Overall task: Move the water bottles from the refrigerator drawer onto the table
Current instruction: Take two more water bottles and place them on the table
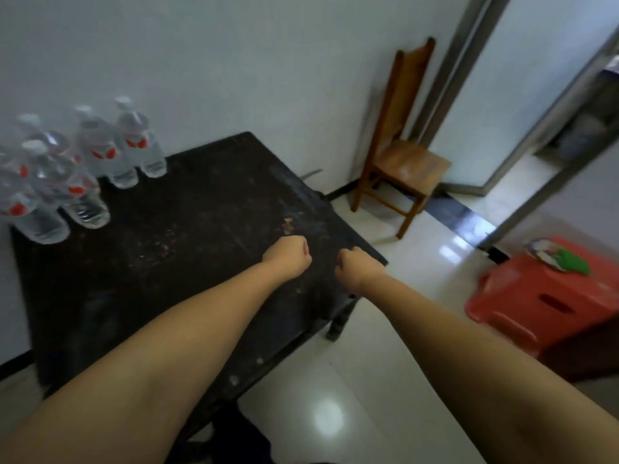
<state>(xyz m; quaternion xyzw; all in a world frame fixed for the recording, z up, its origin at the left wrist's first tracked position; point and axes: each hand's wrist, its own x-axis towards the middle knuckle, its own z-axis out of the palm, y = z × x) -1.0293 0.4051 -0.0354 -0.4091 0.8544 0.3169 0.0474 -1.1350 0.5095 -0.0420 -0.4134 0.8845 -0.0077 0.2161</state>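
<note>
Both hands hover over the dark tabletop (187,229), left hand (288,257) and right hand (358,267) each curled into an empty fist. Water bottles (97,152) stand upright at its far left corner; their red-marked labels are too blurred to read.

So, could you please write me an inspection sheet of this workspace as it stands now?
Surface: dark table, worn and scuffed, standing against a white wall.
Job's things: water bottles, clear with red labels and white caps, upright in a cluster at the table's far left corner; the exact count is blurred. The refrigerator drawer is not in view.
Clutter: nothing seen on the table besides the bottles.
Hands: left hand and right hand both curled into fists over the table's right part, holding nothing.
Cables: nothing seen.
Surroundings: wooden chair by the wall, red plastic stool with a small object on top, glossy tiled floor, open doorway at right.
</note>
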